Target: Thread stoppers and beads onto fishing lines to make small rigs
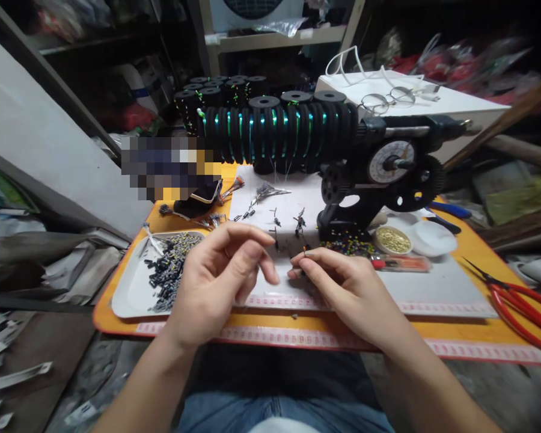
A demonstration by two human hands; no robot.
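Note:
My left hand (220, 276) hovers over the white sheet (297, 198), its fingers curled but apart, with nothing visible in them. Just right of it, my right hand (342, 276) pinches a small dark piece with an orange bit (305, 248) between thumb and forefinger. Its lower part is hidden by the fingers. Beyond the hands, several small black pieces on thin wires (300, 220) lie on the sheet, and a bundle of thin wires (270, 191) rests behind them. A white tray (124, 294) of small black and grey pieces (166, 276) is beside my left hand.
A black winding machine (392, 162) holds a row of line spools (279, 129) across the back. At right are a dish of gold beads (393, 239), an orange-red cutter (401, 263) and red-handled scissors (518, 307). Glasses (388, 99) lie on a white box (460, 111).

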